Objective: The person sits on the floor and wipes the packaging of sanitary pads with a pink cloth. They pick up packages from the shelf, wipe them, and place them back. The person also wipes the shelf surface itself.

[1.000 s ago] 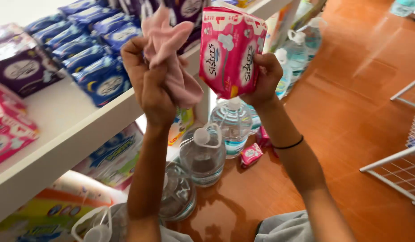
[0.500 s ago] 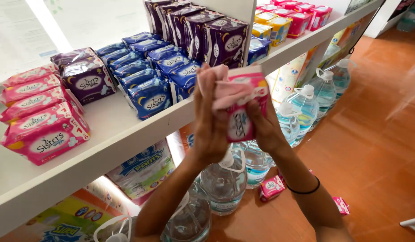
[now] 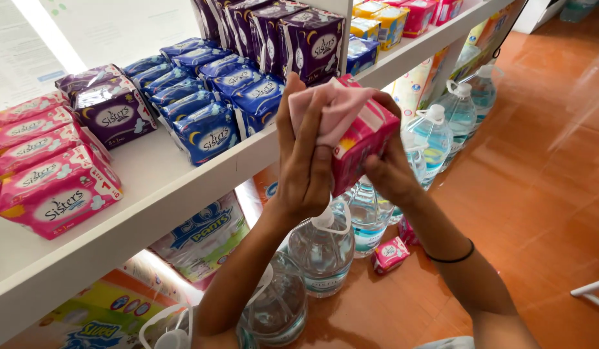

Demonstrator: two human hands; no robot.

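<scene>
My right hand (image 3: 391,169) grips a pink packet of pads (image 3: 362,141) from below and holds it up in front of the white shelf (image 3: 151,187). Against the packet's top and left side, my left hand (image 3: 304,155) presses a pale pink cloth (image 3: 332,108). Both hands are close together at mid-frame. A thin black band circles my right wrist.
Pink packets (image 3: 51,187), blue packets (image 3: 209,129) and purple packets (image 3: 309,42) fill the shelf. Large clear water jugs (image 3: 322,249) stand on the orange floor below, with a small pink packet (image 3: 390,253) lying between them. Colourful diaper packs (image 3: 199,236) sit under the shelf.
A second ago the hands were apart, cloth in the left and packet in the right. They have come together, and the cloth now rubs across the packet, which has tilted.
</scene>
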